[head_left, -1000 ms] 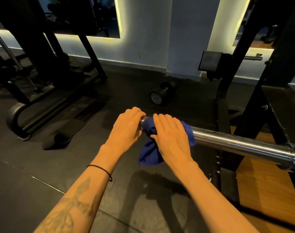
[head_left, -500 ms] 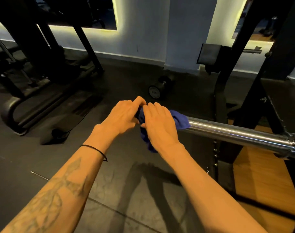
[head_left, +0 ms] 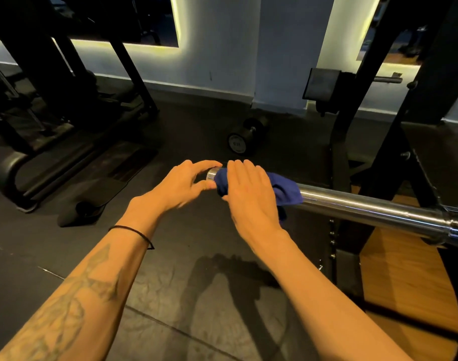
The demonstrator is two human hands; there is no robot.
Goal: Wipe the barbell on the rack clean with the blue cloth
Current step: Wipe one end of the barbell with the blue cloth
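On the rack at my right, the barbell lies level, its chrome sleeve reaching leftward to a bare end cap just ahead of me. I see the blue cloth draped over that sleeve close to the end, one corner hanging below the bar. My right hand lies on top of the cloth with fingers laid forward over the bar, pressing the fabric against the metal; I cannot tell whether the fingertips curl under the far side. My left hand sits at the bar's tip, thumb and forefinger curved around the end cap in a half-closed ring, touching the metal rim or very nearly so, with no cloth under it. A thin black band circles my left wrist, and a tattoo runs along that forearm.

Beyond the bar's end, a black dumbbell lies on the dark rubber floor near the wall. The black rack uprights stand to the right, over a wooden platform. Further left sits another dark machine frame, and lit mirror edges glow on the pale wall behind.
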